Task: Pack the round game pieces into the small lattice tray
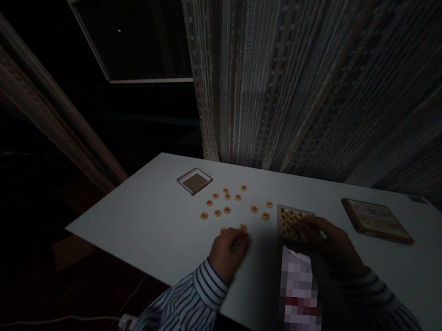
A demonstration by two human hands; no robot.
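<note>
Round xiangqi pieces (pixel 227 210) with red characters lie scattered face up on the white table (pixel 145 215). My left hand (pixel 230 252) is closed by the nearest of these, its curled fingers touching or just beside one xiangqi piece (pixel 243 227); whether anything is inside the fingers is hidden. To the right, a shallow clear box (pixel 279 217) holds rows of xiangqi pieces with dark characters. Over its right side, my right hand (pixel 327 241) has its fingers drawn together and pointing down at the pieces. Anything pinched at those fingertips is too dark to make out.
A small open square box or lid (pixel 195 181) sits at the back left. On the right lies a flat box (pixel 378 220) with writing on it. A lit, pixelated phone-like screen (pixel 299 292) is at the near edge. Curtains (pixel 249 87) hang behind the table.
</note>
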